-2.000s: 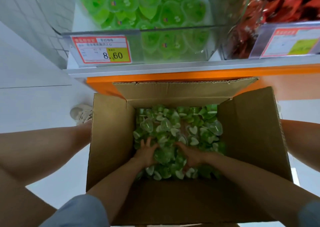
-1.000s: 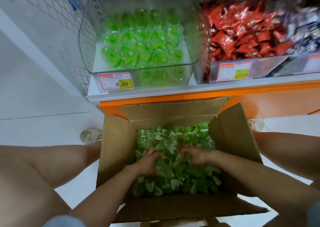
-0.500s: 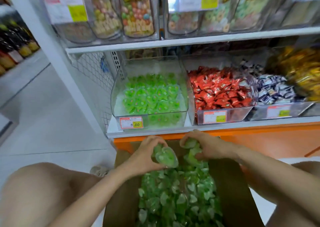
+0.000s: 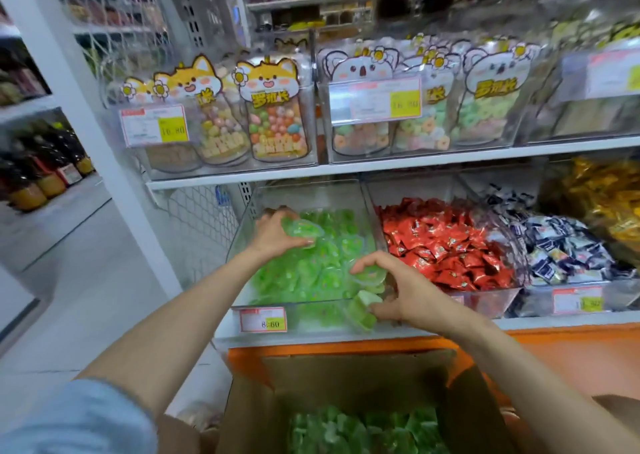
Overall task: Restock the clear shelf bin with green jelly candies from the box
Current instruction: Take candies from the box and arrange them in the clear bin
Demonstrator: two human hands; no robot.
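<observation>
The clear shelf bin [image 4: 311, 190] on the lower shelf holds a layer of green heart-shaped jelly candies [image 4: 298, 277]. My left hand [image 4: 272, 233] is over the bin's back left and grips a few green jellies. My right hand [image 4: 398, 292] is at the bin's front right rim, holding several jellies, one hanging at the front wall. The open cardboard box [image 4: 346, 374] sits below the shelf, with more green jellies [image 4: 363, 429] inside it.
A bin of red wrapped candies [image 4: 446, 245] stands right of the green bin, then blue-white candies [image 4: 561, 249] and yellow ones [image 4: 609, 197]. The upper shelf [image 4: 381, 169] hangs low over the bins, carrying jars of sweets. A white upright post [image 4: 86, 107] is at left.
Both hands scooped jellies from the box and lifted them up to the shelf bin. My view rose from the box to the shelves.
</observation>
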